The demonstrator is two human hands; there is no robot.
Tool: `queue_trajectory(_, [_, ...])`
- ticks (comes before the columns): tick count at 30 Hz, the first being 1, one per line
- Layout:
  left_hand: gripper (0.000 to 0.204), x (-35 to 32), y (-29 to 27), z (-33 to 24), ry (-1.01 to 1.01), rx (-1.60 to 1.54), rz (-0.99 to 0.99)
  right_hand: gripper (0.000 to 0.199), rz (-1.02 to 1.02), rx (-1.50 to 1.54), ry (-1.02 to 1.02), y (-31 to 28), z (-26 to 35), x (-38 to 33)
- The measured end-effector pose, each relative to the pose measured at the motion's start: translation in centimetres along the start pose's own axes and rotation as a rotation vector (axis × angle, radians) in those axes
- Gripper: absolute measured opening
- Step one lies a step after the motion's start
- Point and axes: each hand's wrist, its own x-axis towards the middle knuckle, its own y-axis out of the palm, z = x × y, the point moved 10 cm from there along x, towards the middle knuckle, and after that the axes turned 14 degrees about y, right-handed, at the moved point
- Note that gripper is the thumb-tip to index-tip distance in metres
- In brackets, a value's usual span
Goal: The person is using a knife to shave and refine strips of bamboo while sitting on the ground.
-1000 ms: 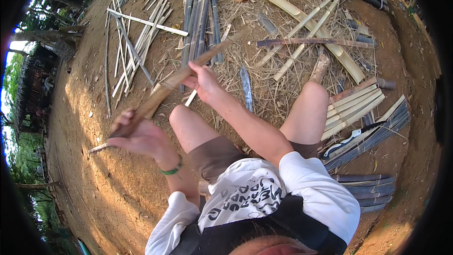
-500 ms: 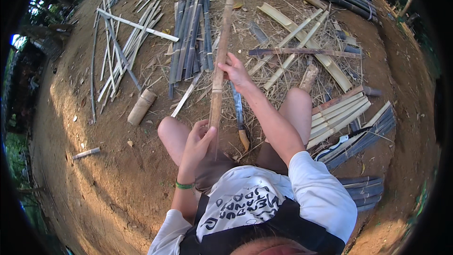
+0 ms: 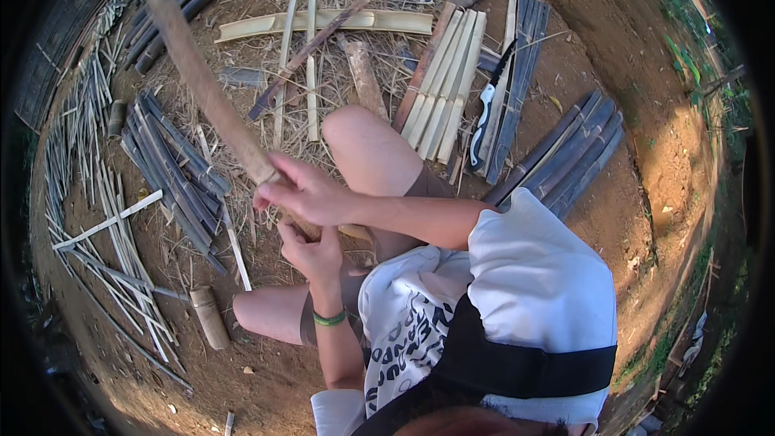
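Note:
A long tan bamboo strip [image 3: 202, 85] slants from my hands up toward the far left, its far end cut off by the picture's upper edge. My right hand [image 3: 311, 194] is closed around it near its lower end. Just below, my left hand [image 3: 313, 257] is closed at the strip's near end, part of which is hidden by my fingers. Under my right forearm shows a bit of the curved wooden handle [image 3: 355, 232] of a blade tool; its blade is hidden.
Split pale bamboo slats [image 3: 444, 85] lie at the right, beside a folding saw [image 3: 484, 117] on dark strips. More dark pieces [image 3: 565, 153] lie farther right. A dark bundle [image 3: 173, 165] and thin strips [image 3: 113, 218] lie left. A short bamboo section [image 3: 211, 319] lies by my left knee.
The view has swung to the right. The bamboo strip now leans to the far left instead of standing nearly straight ahead, and my right hand has come down it, close to my left.

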Motion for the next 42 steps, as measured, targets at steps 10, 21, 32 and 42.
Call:
queue_trajectory(10, [0.06,7.2,6.8,-4.5,0.18,-0.168,0.227,0.027,-1.076,-0.128,-0.176,-28.0,8.4,-13.1])
queue_trajectory(21, [0.035,-0.4,8.7,18.6,-0.309,-0.209,0.045,0.042,-1.83,-0.502,0.449,-40.1,-18.0,-35.2])
queue_trajectory(32, [0.023,-9.1,16.7,14.0,-0.172,-0.195,0.327,0.038,-1.884,-0.524,0.493,-42.9,-23.9,-38.7])
queue_trajectory(42, [0.024,-12.4,17.4,14.9,-0.225,-0.124,0.414,0.035,-1.899,-0.333,0.414,-52.8,-18.5,-30.9])
